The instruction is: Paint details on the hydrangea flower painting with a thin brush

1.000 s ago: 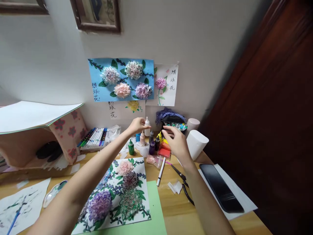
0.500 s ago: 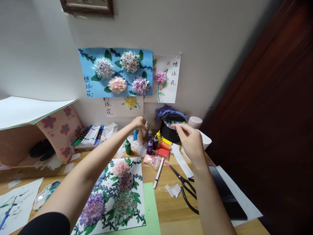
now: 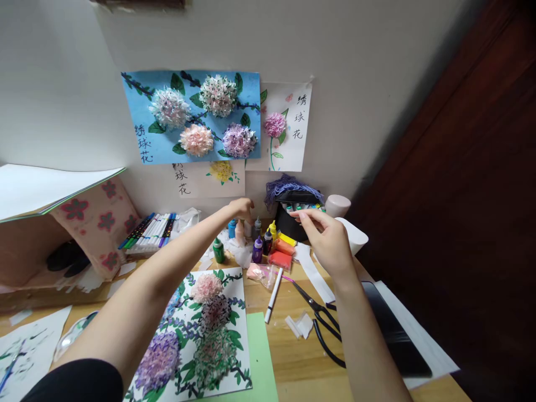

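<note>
My left hand (image 3: 242, 209) reaches across to the back of the desk, fingers bent down over a pale paint bottle (image 3: 248, 230), whose top they cover. Around it stand green (image 3: 218, 251), blue (image 3: 232, 229), grey (image 3: 257, 225), purple (image 3: 257, 251), dark (image 3: 267, 243) and yellow (image 3: 273, 228) paint bottles. In front of the black pen bag (image 3: 288, 224), my right hand (image 3: 329, 237) is raised with thumb and forefinger pinched; what sits between them is too small to make out. Below lies a white picture (image 3: 246, 346) with raised hydrangea flowers (image 3: 214, 357).
Black-handled scissors (image 3: 320, 312), a white marker (image 3: 273, 296) and red clay packs (image 3: 280, 260) lie on the desk (image 3: 293, 357). A dark tablet (image 3: 402, 346) is at right. A flowered box (image 3: 90, 223) and a marker set (image 3: 153, 230) stand left. Flower pictures (image 3: 201, 117) hang on the wall.
The view has tilted down slightly. My left fingers have dropped lower over the pale bottle, and its white tip no longer shows. The pink bit at my right fingertips is hardly visible now.
</note>
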Action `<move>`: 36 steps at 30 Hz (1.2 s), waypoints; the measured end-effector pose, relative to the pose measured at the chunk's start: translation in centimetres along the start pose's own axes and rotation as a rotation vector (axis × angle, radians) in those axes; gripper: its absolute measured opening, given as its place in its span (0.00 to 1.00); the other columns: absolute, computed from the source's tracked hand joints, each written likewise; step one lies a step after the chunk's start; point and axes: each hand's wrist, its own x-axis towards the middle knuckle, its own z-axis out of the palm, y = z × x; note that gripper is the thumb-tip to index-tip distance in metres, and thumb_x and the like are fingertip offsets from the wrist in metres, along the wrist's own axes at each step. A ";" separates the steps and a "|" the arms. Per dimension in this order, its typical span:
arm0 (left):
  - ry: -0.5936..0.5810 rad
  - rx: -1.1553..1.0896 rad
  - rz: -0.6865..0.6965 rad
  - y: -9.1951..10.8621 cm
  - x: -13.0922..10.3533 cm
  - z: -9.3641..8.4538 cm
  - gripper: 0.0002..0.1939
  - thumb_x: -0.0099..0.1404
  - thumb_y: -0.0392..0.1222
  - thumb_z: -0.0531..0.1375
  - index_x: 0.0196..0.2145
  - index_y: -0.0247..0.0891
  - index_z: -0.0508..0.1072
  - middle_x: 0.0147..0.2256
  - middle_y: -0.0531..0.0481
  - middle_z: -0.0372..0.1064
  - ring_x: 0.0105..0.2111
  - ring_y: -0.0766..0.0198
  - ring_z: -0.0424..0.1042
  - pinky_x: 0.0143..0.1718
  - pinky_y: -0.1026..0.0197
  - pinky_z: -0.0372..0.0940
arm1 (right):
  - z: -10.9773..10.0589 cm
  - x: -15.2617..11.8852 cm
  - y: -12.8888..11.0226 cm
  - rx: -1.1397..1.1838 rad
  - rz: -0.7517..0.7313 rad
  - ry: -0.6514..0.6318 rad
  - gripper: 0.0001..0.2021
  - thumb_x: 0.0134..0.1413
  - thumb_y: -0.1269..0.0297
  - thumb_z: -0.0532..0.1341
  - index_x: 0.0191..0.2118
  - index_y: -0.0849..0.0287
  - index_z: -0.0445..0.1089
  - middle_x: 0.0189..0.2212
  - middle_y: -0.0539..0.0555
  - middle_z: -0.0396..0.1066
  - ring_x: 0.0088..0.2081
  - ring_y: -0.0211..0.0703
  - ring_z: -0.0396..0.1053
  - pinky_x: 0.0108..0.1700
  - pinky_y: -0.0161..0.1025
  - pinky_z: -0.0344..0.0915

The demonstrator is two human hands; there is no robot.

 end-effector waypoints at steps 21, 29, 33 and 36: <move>0.210 0.073 -1.085 -15.6 -53.2 6.4 0.21 0.65 0.54 0.45 0.25 0.39 0.66 0.32 0.41 0.73 0.33 0.52 0.71 0.29 0.60 0.55 | 9.6 -10.6 -10.9 0.088 -0.528 -0.782 0.08 0.58 0.66 0.55 0.40 0.52 0.71 0.37 0.53 0.75 0.40 0.43 0.71 0.41 0.40 0.68; 0.222 0.043 -1.080 -15.6 -50.8 8.7 0.10 0.62 0.37 0.49 0.30 0.33 0.69 0.36 0.37 0.73 0.37 0.53 0.72 0.32 0.59 0.56 | 19.4 -13.5 -18.2 0.119 -0.810 -0.978 0.10 0.60 0.68 0.52 0.38 0.61 0.71 0.32 0.57 0.73 0.35 0.41 0.69 0.37 0.39 0.66; 0.241 0.011 -1.065 -16.2 -51.5 8.9 0.09 0.61 0.34 0.49 0.29 0.33 0.69 0.34 0.38 0.72 0.36 0.54 0.72 0.33 0.59 0.57 | 21.7 -14.4 -18.5 0.052 -0.873 -0.997 0.12 0.61 0.67 0.51 0.36 0.61 0.71 0.30 0.56 0.73 0.34 0.40 0.69 0.35 0.37 0.64; 0.302 -0.021 -1.052 -15.3 -52.2 8.2 0.09 0.62 0.36 0.49 0.30 0.34 0.67 0.34 0.40 0.71 0.34 0.57 0.71 0.34 0.60 0.58 | 23.1 -15.0 -17.7 -0.006 -0.964 -0.998 0.12 0.61 0.69 0.50 0.35 0.62 0.71 0.28 0.56 0.73 0.33 0.39 0.68 0.34 0.36 0.62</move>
